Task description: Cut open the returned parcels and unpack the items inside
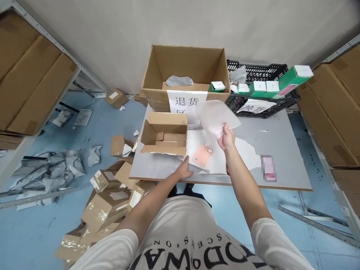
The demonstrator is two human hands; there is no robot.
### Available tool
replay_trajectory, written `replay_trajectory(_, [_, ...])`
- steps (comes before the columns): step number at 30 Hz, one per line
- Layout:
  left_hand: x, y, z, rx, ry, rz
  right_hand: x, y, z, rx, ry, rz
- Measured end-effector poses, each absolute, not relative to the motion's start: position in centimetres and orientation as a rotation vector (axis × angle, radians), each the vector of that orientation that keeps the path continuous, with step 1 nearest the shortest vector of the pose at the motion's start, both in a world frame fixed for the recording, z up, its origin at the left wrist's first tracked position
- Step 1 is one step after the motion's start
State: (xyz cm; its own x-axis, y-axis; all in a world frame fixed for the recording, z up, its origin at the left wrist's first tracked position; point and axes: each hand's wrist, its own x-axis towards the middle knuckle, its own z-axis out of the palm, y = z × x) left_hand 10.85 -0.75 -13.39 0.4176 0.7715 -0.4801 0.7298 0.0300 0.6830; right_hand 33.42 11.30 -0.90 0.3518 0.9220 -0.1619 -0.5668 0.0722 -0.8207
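My right hand [227, 138] is closed on the lower edge of a thin, translucent white plastic bag [216, 114], raised above the table in front of the large carton. My left hand [185, 168] rests by the table's front edge with its fingers apart. It lies beside the near corner of a small open cardboard box [171, 139], and its fingertips come close to a white sheet. Between the two hands, a pink-orange printed card [202, 155] lies on white papers [219, 155]. The small box has its flaps up and stands left of the papers.
A large carton [157, 98] with a paper sign stands behind, holding a plastic bag and a green-white box. Right of it, a black crate [233, 102] holds several green-white boxes. A blurred pink item [269, 168] lies on the right. Discarded cartons [105, 206] are heaped on the floor left.
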Motion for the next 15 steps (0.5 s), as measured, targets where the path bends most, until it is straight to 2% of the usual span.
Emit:
replay_trajectory(5, [11.5,0.0,-13.6,1.749,1.287,0.033,36.4,12.2,-4.4,-0.950,-0.200,1.091])
replay_trajectory(10, [12.3,0.8,-13.4,1.732,1.277,0.010,37.3,9.8,-10.5,-1.198,-0.037,1.065])
replay_trajectory(15, [13.8,1.3,-13.0,1.889,1.173,-0.097,36.9,8.0,-13.9,-1.367,0.021,1.051])
